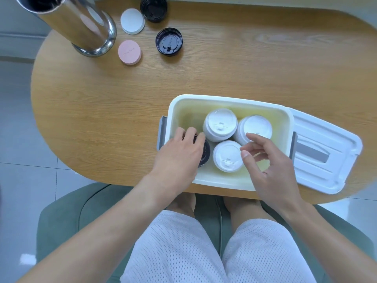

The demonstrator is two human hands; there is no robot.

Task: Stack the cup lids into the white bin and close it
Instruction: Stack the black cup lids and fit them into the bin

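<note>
Left hand [179, 154] palm-down, fingers curled round black lid stack [205, 153] in white bin [230, 102], right hand [269, 160] hovering, fingers loosely spread, empty

No text can be read with certainty. The pink lid [129, 52] carries a faint line of small lettering (too blurred to make out), and the nearer black lid [169, 42] shows raised moulded marks, likewise illegible.

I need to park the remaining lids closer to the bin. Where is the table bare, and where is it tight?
Bare: table between black lid and white bin, and left of it. Tight: inside the bin, where three white stacks and both hands, left hand, right hand, crowd.
</note>
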